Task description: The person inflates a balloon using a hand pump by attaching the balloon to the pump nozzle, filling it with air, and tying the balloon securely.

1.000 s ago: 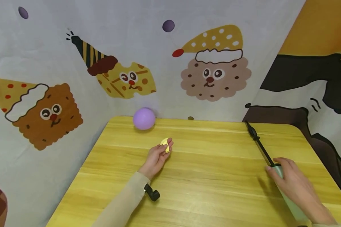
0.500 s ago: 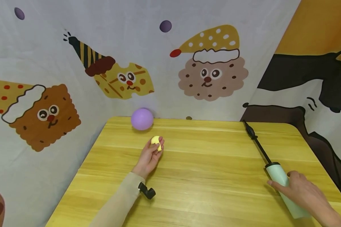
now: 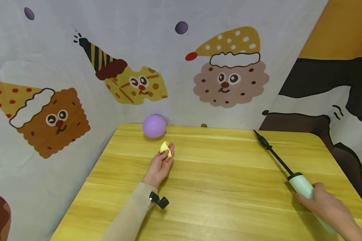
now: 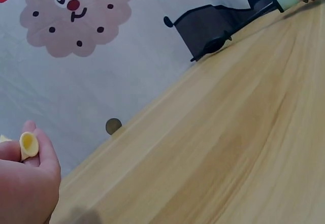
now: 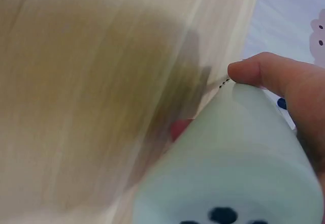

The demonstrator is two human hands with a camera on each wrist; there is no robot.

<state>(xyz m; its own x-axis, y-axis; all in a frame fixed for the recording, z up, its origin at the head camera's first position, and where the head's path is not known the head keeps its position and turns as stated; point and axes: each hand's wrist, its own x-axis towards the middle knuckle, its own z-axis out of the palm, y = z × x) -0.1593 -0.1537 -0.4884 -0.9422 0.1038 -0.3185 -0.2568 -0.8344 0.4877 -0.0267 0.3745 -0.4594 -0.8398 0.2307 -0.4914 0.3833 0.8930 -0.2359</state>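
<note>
My left hand (image 3: 159, 167) pinches a limp yellow balloon (image 3: 164, 147) between thumb and fingers, over the back left of the table. In the left wrist view the round open mouth of the yellow balloon (image 4: 29, 144) shows between the fingertips. On the right, my right hand (image 3: 328, 206) grips the mint-green barrel of a balloon pump (image 3: 301, 185), whose black rod and nozzle point to the back left. The right wrist view shows the pump (image 5: 228, 158) end-on, with the thumb on one side and a fingertip past the other. The hand hides part of the barrel.
An inflated purple balloon (image 3: 154, 126) rests at the back left edge of the wooden table (image 3: 217, 167), just beyond my left hand. Behind the table hangs a cloth backdrop (image 3: 175, 80) with cartoon biscuits and cheese. A black camera mount (image 3: 159, 200) sits on my left wrist.
My right hand has slid from the pump's black collar down the barrel, and the nozzle has shifted left. The left hand has moved slightly left toward the purple balloon, still pinching the yellow one.
</note>
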